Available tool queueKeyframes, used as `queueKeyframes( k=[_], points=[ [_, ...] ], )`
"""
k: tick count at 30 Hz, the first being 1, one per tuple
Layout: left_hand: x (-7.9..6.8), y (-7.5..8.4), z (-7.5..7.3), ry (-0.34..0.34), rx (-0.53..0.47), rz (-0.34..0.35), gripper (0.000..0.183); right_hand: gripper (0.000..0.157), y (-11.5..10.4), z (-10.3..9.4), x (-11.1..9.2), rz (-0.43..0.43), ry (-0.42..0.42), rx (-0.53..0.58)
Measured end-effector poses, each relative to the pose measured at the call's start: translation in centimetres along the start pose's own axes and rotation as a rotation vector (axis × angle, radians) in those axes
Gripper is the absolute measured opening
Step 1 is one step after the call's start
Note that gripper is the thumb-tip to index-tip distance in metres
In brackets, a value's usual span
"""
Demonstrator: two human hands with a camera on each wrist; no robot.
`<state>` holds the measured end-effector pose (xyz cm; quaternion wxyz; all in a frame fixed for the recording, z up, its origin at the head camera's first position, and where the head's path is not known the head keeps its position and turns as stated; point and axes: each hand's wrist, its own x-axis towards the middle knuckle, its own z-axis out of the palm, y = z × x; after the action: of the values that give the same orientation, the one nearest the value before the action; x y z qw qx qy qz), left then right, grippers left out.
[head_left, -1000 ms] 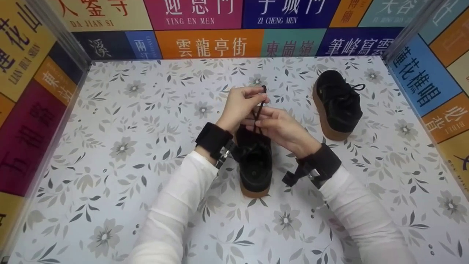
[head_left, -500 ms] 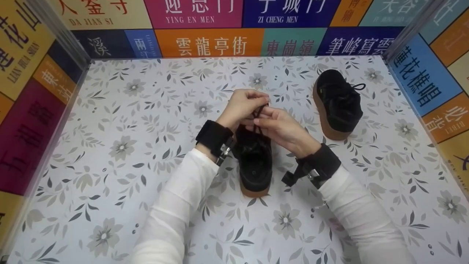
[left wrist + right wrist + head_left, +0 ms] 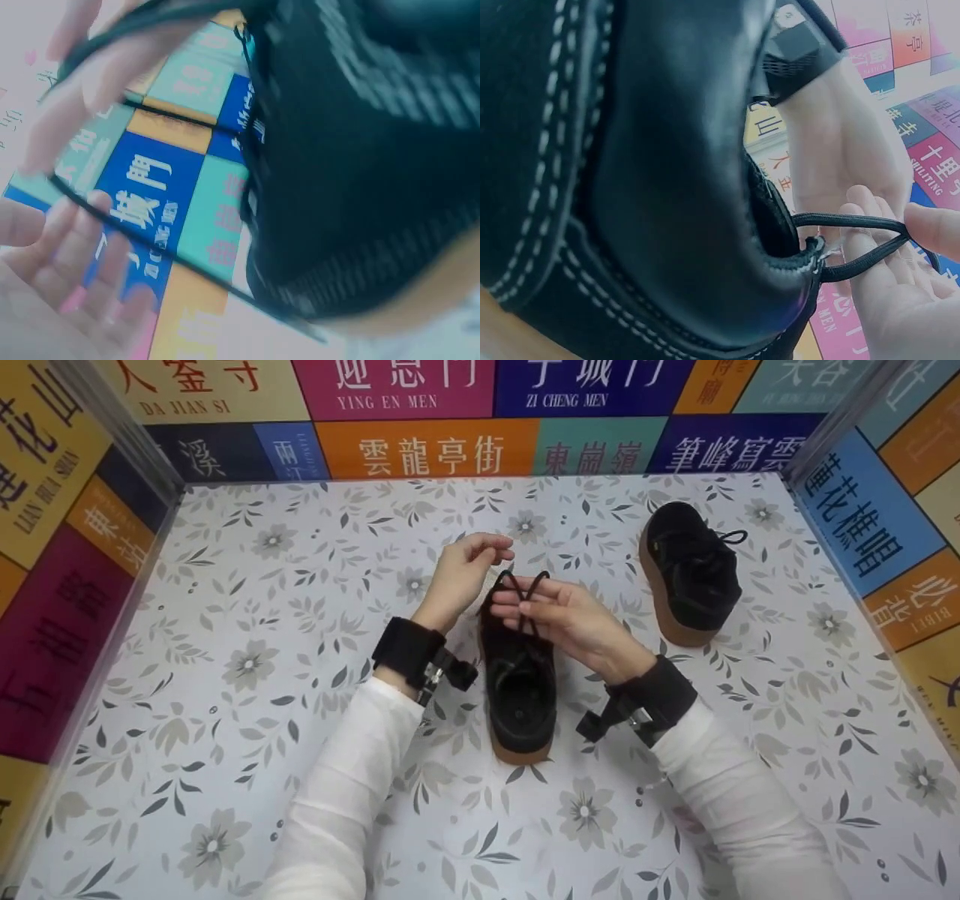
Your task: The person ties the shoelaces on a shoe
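A black shoe point(image 3: 521, 727) with a tan sole stands on the patterned table, its heel toward me. My right hand point(image 3: 581, 619) is over its toe, pinching the black shoelace point(image 3: 847, 220) between thumb and fingers where the strands cross. Both strands rise from the shoe to that pinch, and the lace ends bend over the fingers. In the left wrist view, one lace end slants down past the toe. My left hand point(image 3: 455, 577) is just left of the laces, fingers loosely bent, with nothing in them. Its palm shows in the left wrist view, beside the slanting lace.
Another black shoe point(image 3: 690, 577) with a tan sole stands at the back right, a lace loop sticking out at its side. Colourful panels point(image 3: 427, 448) with lettering wall in the table at the back and both sides. Black camera straps point(image 3: 409, 656) circle both wrists.
My left hand has let go of the lace and moved left, away from the right hand. The freed lace end now drapes over the right fingers. My right hand keeps its pinch in place.
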<state>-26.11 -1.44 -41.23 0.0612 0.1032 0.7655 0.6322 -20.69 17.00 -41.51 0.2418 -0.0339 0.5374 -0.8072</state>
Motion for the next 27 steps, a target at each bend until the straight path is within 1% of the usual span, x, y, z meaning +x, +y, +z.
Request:
queueKeyframes(
  k=[4, 6, 8, 10, 12, 14, 16, 19, 22, 27],
  points=[
    [-0.5, -1.8, -0.9, -0.053, 0.132, 0.141, 0.047, 0.04, 0.1, 0.0, 0.1, 0.0, 0.004, 0.012],
    [-0.8, -2.6, -1.2, -0.088, 0.202, 0.19, 0.049, 0.037, 0.1, 0.0, 0.1, -0.003, 0.005, 0.022],
    [-1.0, -3.3, -1.3, -0.102, 0.274, 0.232, 0.044, 0.033, 0.2, 0.0, 0.1, -0.008, 0.005, 0.029],
    [-1.0, -3.9, -1.3, -0.096, 0.332, 0.278, 0.036, 0.031, 0.2, 0.0, 0.1, -0.014, 0.006, 0.031],
    [-1.0, -4.4, -1.3, -0.071, 0.379, 0.328, 0.028, 0.03, 0.2, 0.0, 0.0, -0.02, 0.006, 0.027],
    [-1.0, -4.7, -1.4, -0.042, 0.4, 0.369, 0.024, 0.03, 0.3, 0.0, 0.0, -0.028, 0.007, 0.022],
    [-1.1, -4.9, -1.4, -0.019, 0.407, 0.393, 0.022, 0.031, 0.3, -0.1, 0.0, -0.032, 0.013, 0.015],
    [-1.3, -4.6, -1.7, 0.009, 0.412, 0.396, 0.022, 0.03, 0.4, -0.3, 0.0, -0.038, 0.04, -0.016],
    [-1.8, -4.0, -2.2, 0.027, 0.422, 0.394, 0.022, 0.028, 0.5, -0.3, 0.1, -0.047, 0.082, -0.068],
    [-2.6, -2.9, -3.3, 0.054, 0.413, 0.41, 0.019, 0.023, 0.8, -0.3, 0.2, -0.095, 0.139, -0.138]
  ],
)
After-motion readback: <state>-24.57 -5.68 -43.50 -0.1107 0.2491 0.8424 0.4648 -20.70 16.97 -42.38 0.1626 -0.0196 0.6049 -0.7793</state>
